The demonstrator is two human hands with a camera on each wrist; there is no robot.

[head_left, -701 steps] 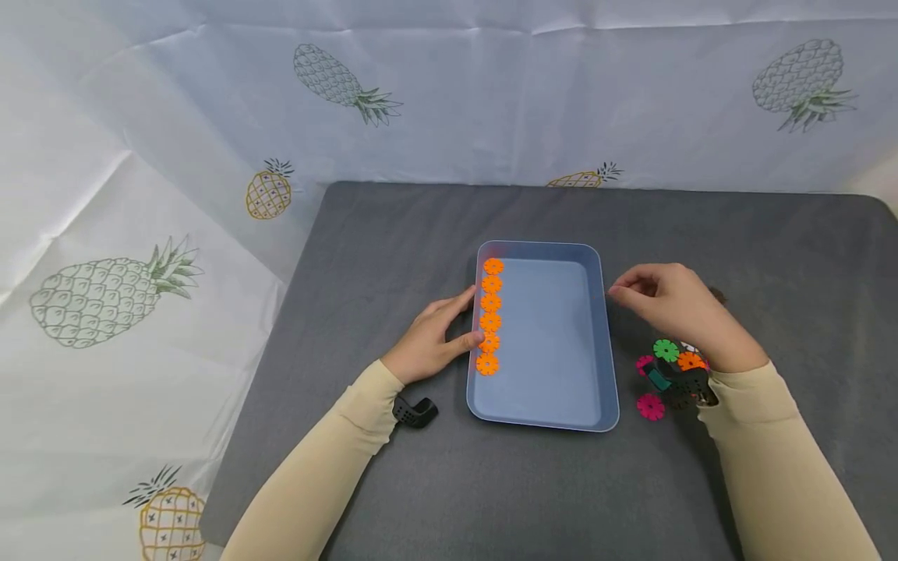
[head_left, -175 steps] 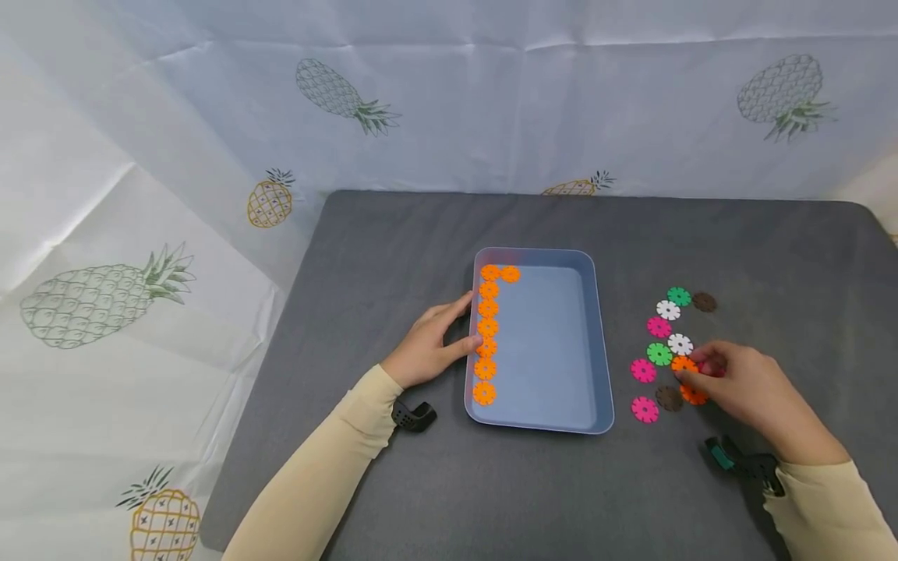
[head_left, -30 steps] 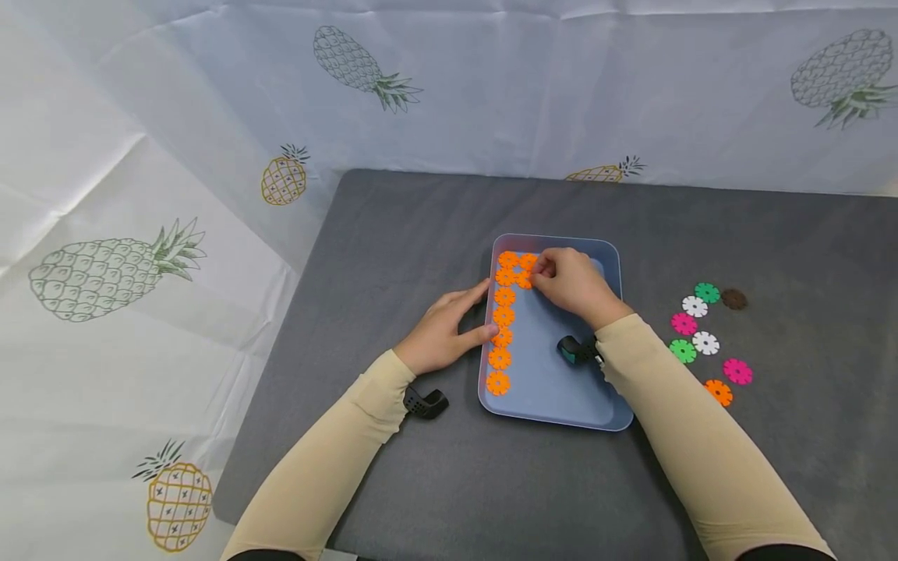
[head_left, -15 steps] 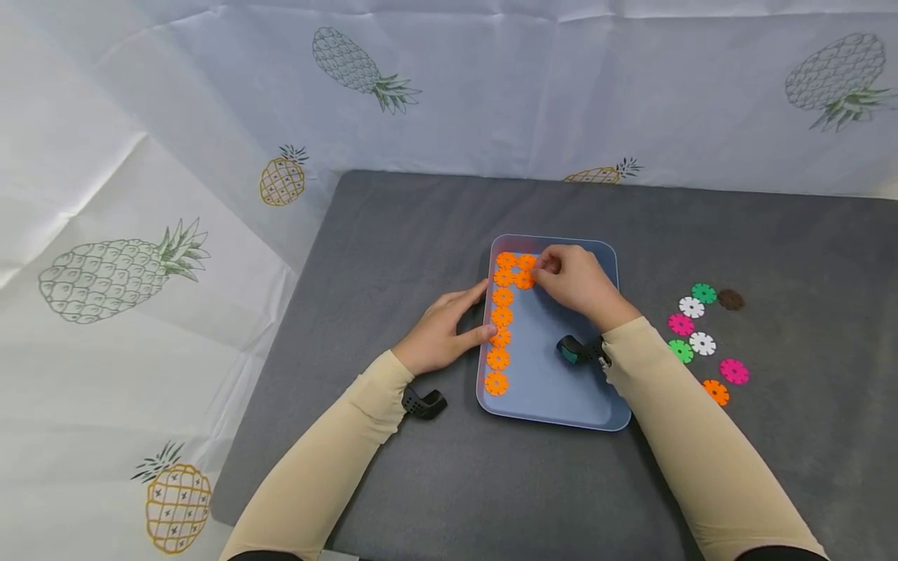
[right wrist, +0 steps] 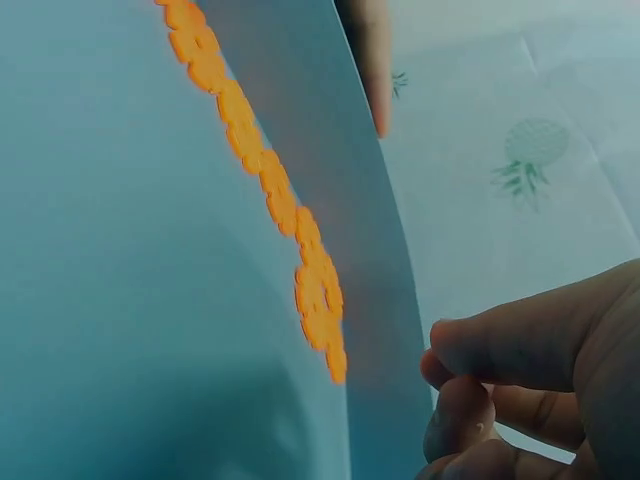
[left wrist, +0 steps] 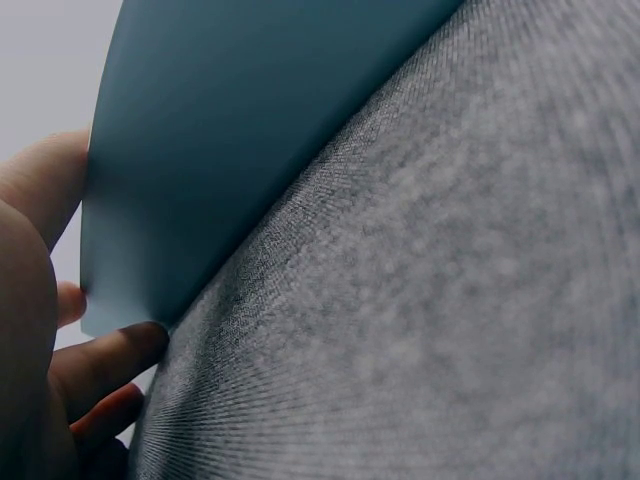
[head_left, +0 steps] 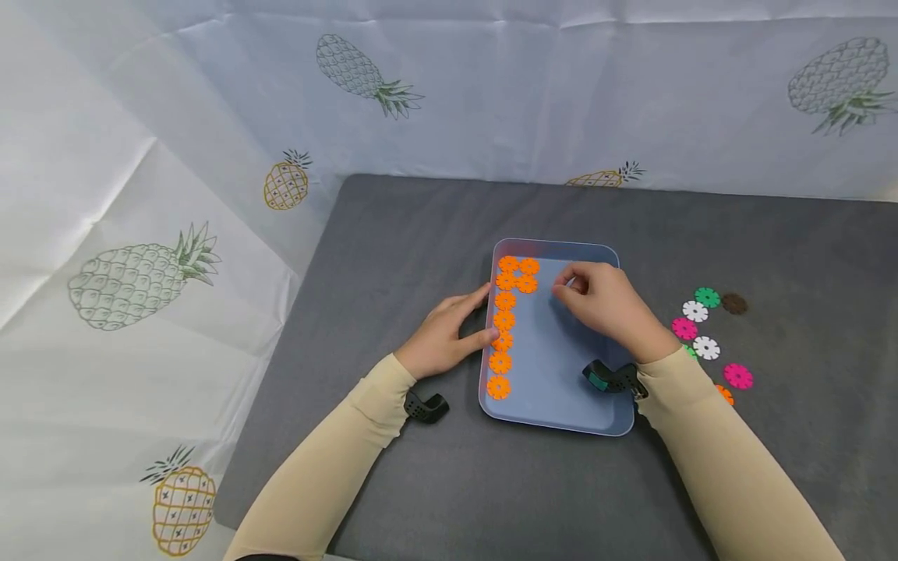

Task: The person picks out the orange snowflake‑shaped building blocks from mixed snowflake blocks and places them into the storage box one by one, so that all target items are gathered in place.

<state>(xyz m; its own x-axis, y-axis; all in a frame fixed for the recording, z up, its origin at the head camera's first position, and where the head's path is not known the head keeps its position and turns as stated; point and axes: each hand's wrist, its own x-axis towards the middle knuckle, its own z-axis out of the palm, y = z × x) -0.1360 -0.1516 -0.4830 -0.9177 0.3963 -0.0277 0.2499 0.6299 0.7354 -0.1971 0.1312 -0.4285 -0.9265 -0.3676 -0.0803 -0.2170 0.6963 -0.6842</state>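
In the head view a blue-grey tray stands on the table. Orange flower-shaped plastic discs form a column along its left side, and two more discs lie beside the column's far end. My left hand holds the tray's left wall, its thumb over the rim and its fingers outside; the left wrist view shows fingers against the outer wall. Above the tray's inside hovers my right hand, fingers curled. In the right wrist view its thumb meets the fingertips, with nothing visible between them.
Right of the tray lie loose discs: green, brown, white, pink and orange. My right sleeve partly covers some. Pineapple-printed cloth hangs behind the grey table.
Over the longer span, the orange column gained a disc and two more were set beside it. In the last half second my right hand has drawn back from them, rightward; the left hand stays.
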